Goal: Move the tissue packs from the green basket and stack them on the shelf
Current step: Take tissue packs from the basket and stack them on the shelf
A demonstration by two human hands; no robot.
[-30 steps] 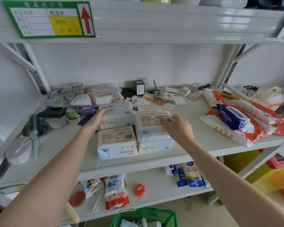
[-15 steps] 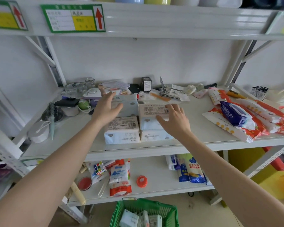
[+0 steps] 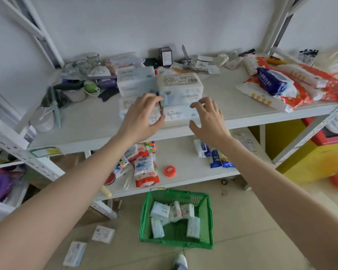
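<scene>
Hovering open and empty, both hands (image 3: 176,117) before shelf (image 3: 90,123) tissue packs (image 3: 179,88), green basket (image 3: 176,242) below

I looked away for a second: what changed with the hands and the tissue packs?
Both hands pulled back off the packs toward the shelf edge: left hand and right hand now hover open, holding nothing. The stacked tissue packs stayed put; more remain in the green basket.
</scene>
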